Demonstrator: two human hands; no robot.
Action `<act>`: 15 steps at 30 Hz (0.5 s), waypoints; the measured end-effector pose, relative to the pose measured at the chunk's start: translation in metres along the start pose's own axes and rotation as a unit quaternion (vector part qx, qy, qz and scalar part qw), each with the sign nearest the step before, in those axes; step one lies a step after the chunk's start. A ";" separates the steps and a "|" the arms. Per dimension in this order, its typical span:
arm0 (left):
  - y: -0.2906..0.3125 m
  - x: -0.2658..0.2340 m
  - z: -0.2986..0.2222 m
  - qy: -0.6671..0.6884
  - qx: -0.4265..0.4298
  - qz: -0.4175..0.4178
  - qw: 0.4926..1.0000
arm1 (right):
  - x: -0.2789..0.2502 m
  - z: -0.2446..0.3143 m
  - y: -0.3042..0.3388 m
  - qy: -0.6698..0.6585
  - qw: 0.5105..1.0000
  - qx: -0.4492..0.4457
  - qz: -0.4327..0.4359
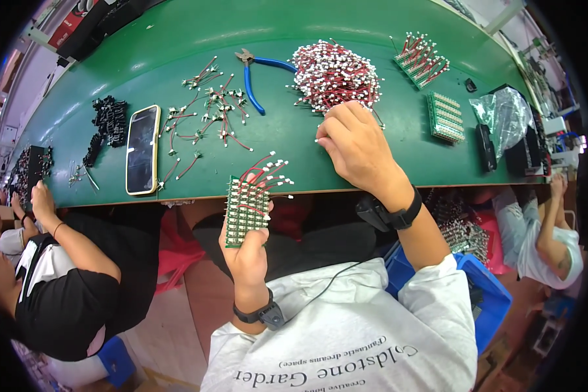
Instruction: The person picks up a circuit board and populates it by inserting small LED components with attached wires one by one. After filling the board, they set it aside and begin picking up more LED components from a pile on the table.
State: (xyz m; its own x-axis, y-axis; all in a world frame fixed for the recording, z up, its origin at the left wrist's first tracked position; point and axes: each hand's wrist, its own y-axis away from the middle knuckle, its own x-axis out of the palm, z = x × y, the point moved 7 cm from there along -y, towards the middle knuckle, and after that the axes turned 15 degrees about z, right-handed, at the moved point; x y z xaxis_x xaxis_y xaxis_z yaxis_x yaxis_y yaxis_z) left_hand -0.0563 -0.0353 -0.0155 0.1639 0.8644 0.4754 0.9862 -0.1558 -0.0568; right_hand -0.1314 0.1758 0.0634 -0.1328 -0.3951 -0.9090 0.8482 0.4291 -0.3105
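Note:
My left hand (pixel 249 261) grips a green circuit-board panel (pixel 245 215) in front of the bench edge, thumb across its lower part. The panel carries rows of small components, and several red wire leads (pixel 268 175) with white connectors stick out at its upper end. My right hand (pixel 356 147) is over the bench, its fingers pinched together; a small white connector (pixel 317 140) shows at the fingertips. The rest of what those fingers hold is hidden. Just beyond that hand lies a big heap of red leads with white connectors (pixel 336 75).
Blue-handled cutters (pixel 253 81) lie left of the heap. Loose wired boards (pixel 222 108), a phone (pixel 143 150) and black parts (pixel 109 121) spread leftward. Rightward are a wired panel (pixel 421 62), stacked panels (pixel 445 117) and a black box (pixel 526 153) with clear plastic. Co-workers sit on both sides.

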 end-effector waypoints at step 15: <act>-0.001 0.010 0.000 -0.042 0.011 -0.007 0.999 | 0.026 0.081 0.021 -0.358 0.933 -0.015 0.032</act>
State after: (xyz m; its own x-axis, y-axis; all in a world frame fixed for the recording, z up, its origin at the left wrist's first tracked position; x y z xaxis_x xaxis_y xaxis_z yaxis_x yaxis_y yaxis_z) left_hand -0.0556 -0.0264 -0.0107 0.1497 0.9040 0.4005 0.9887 -0.1325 -0.0705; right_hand -0.0756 0.1084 0.0554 0.3038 -0.8041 -0.5109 0.8262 0.4894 -0.2790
